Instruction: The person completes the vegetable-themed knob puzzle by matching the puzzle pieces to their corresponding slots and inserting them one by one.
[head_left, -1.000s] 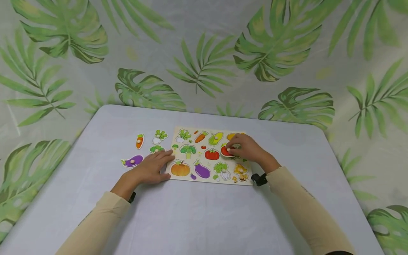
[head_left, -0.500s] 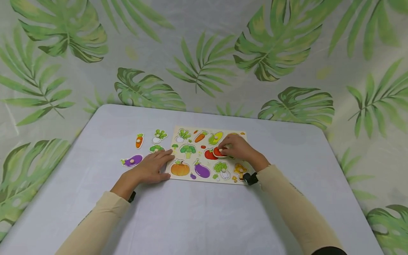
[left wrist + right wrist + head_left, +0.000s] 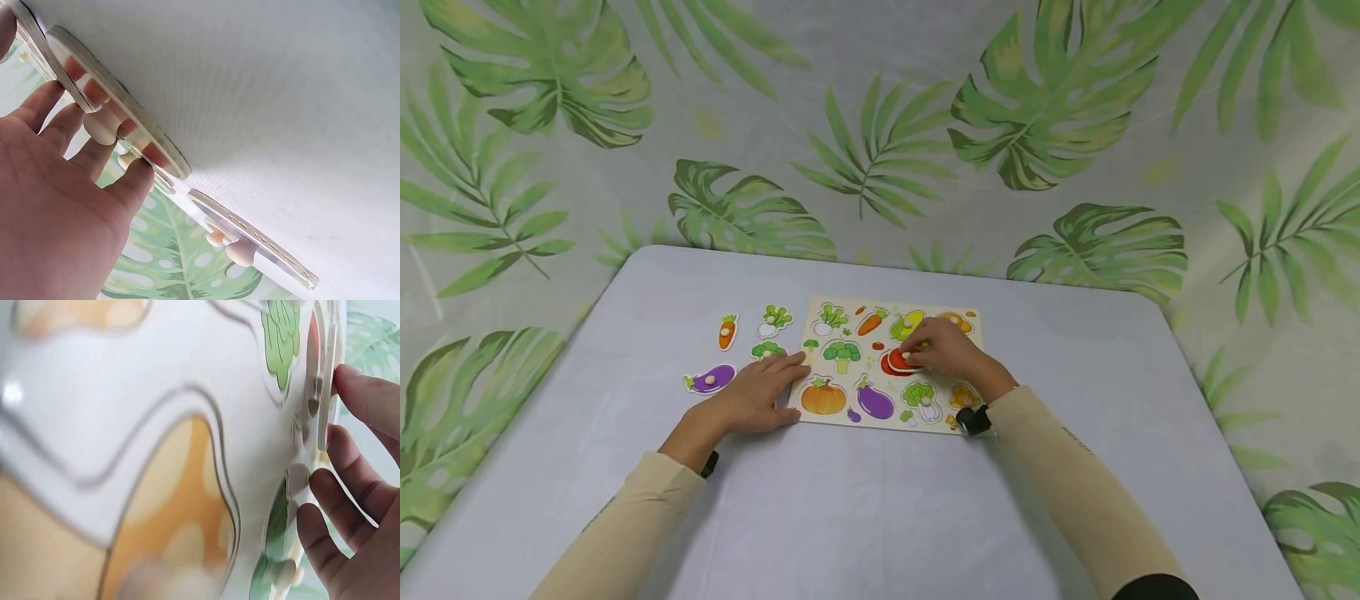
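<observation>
My right hand pinches the knob of a red tomato puzzle piece over the tomato picture on the wooden vegetable board. In the right wrist view this piece appears edge-on, thumb and index finger at it, the other fingers loosely bent. My left hand lies at the board's left edge with fingers extended. Below those fingers, the left wrist view shows an orange-striped knobbed piece, mostly hidden from the head camera. The board's corn, cabbage and mushroom spots carry knobbed pieces.
Left of the board lie a carrot piece, a radish piece, a broccoli piece and an eggplant piece. Everything sits on a white-covered table before a leaf-patterned curtain.
My right hand has carried the tomato piece leftward, from the board's right part to over the tomato picture. The left hand has stayed in place.
</observation>
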Available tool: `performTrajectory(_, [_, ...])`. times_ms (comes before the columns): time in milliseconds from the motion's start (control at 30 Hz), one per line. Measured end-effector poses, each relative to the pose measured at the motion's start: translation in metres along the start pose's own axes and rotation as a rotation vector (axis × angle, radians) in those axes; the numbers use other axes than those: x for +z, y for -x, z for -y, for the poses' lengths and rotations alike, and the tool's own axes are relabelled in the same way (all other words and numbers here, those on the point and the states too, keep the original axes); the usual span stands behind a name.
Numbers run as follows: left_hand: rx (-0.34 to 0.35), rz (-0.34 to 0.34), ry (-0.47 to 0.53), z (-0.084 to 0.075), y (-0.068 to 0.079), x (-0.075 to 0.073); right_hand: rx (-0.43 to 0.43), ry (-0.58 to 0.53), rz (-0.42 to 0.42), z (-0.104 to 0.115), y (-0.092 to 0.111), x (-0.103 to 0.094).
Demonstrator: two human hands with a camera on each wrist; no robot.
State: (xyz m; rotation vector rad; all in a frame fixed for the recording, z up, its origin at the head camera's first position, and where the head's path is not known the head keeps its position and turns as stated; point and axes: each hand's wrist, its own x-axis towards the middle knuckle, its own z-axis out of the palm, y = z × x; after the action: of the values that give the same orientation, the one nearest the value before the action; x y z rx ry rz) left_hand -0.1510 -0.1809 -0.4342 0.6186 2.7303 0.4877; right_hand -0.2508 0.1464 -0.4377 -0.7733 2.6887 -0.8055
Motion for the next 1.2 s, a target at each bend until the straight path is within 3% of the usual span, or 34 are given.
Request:
performTrajectory(333, [0.004, 0.002, -0.003, 0.0025, -0.0003, 0.0026, -0.013, 0.062, 0.002, 0.0016, -0.0042, 0.0091])
performTrajectory(1200, [-0.002, 0.002, -0.007, -0.0013, -0.001, 0.0008, 0.038, 0.007, 0.011, 0.0077, -0.0043, 0.0106])
